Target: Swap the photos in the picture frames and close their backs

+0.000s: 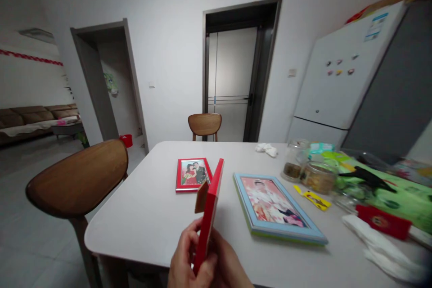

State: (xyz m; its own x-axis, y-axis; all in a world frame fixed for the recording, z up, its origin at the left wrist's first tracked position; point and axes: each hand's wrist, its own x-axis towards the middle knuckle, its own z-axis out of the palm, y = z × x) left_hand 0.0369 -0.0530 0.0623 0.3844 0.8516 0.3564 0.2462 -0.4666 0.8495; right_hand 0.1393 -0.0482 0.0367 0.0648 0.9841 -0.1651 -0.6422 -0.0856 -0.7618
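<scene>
A red picture frame (211, 204) stands edge-on above the near side of the table, its brown back stand (201, 197) sticking out to the left. My left hand (185, 252) grips its lower part from the left, fingers wrapped round the edge. On the other side my right hand (227, 258) also holds the frame's lower part, partly hidden behind it. Beyond them a second red picture frame (177, 175), with a photo of a couple, lies on the table. To the right lies a larger light-blue picture frame (286, 229) with a pink-toned photo.
Glass jars (293, 162), a yellow packet (317, 200), a red pouch (383, 221), white cloth (378, 243) and green bags (388, 184) crowd the right side of the white table (141, 216). Wooden chairs stand at the left (81, 180) and far side (204, 124).
</scene>
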